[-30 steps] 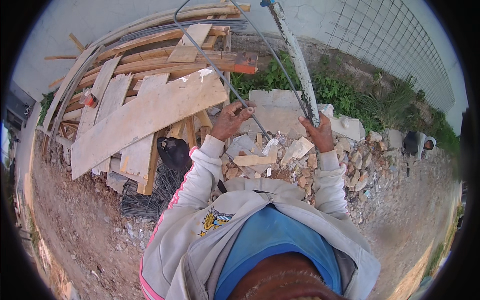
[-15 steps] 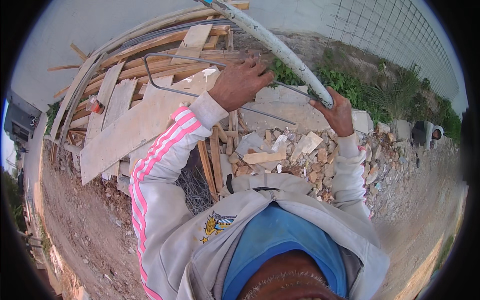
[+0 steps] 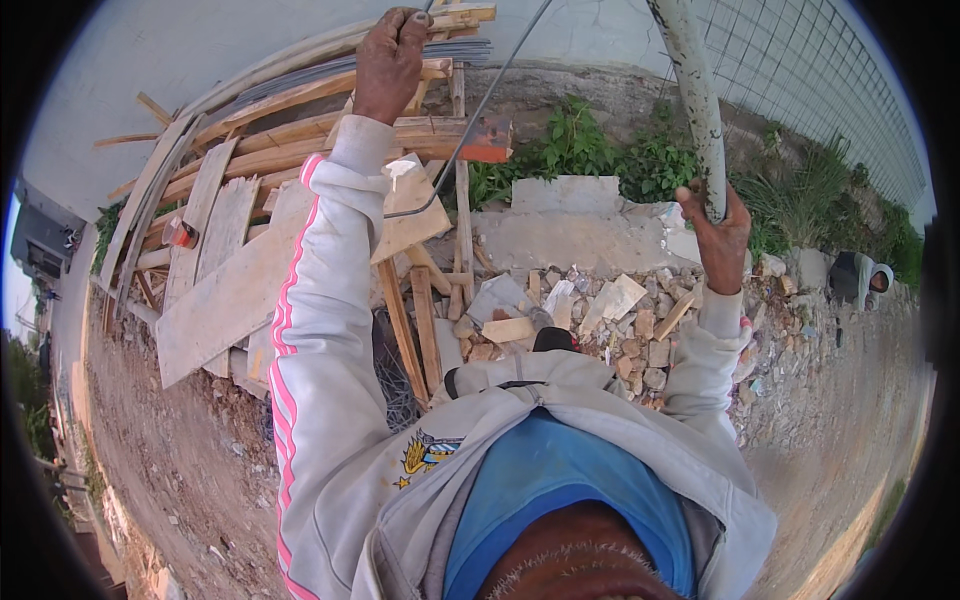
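I count two bare hands here, the left hand (image 3: 390,62) and the right hand (image 3: 724,240), and with them one bent steel rod (image 3: 489,97) and one paint-chipped pipe (image 3: 695,95). Over there I make it one small reddish tub (image 3: 182,234), one orange-ended beam (image 3: 488,138), one bundle of thin bars (image 3: 462,50), two slanting timber struts (image 3: 400,315) and one wire mesh (image 3: 790,75). Planks (image 3: 215,190): well over half a dozen, overlapping too much for an exact figure. Broken stones (image 3: 658,353): dozens.
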`<state>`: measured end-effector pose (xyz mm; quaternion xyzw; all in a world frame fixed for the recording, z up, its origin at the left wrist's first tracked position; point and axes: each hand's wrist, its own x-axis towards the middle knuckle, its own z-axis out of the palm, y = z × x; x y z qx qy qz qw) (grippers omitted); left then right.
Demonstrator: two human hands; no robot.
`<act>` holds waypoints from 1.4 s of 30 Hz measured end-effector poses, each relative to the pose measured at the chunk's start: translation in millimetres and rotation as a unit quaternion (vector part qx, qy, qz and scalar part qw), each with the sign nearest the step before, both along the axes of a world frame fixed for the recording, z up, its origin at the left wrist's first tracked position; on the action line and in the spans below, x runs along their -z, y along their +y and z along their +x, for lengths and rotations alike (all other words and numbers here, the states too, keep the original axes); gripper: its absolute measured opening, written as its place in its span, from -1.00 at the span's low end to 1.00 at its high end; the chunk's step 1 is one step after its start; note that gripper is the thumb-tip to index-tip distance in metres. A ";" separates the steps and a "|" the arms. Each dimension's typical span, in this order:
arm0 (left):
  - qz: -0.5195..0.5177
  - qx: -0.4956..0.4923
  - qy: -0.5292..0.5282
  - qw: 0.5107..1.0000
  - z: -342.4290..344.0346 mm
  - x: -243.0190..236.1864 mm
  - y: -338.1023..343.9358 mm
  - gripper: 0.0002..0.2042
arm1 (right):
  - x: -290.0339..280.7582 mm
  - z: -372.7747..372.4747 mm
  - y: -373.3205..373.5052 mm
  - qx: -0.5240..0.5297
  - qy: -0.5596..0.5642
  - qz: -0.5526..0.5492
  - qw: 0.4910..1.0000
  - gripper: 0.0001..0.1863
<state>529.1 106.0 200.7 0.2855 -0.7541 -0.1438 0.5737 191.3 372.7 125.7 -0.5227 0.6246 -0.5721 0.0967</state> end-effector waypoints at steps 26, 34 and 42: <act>-0.008 -0.163 0.396 0.904 -97.1 56.0 -93.3 -0.82 | 13.4 -51.6 -311.1 -0.260 -0.076 -0.040 0.962 -0.71; -0.013 -0.162 0.391 0.906 -108.7 46.3 -83.7 -0.82 | -88.7 39.7 -454.1 -0.433 -0.060 -0.126 0.891 -0.66; 0.012 -0.203 0.334 0.920 -108.5 53.7 -58.7 -0.77 | -147.1 110.4 -492.9 -0.595 -0.043 -0.117 0.794 -0.72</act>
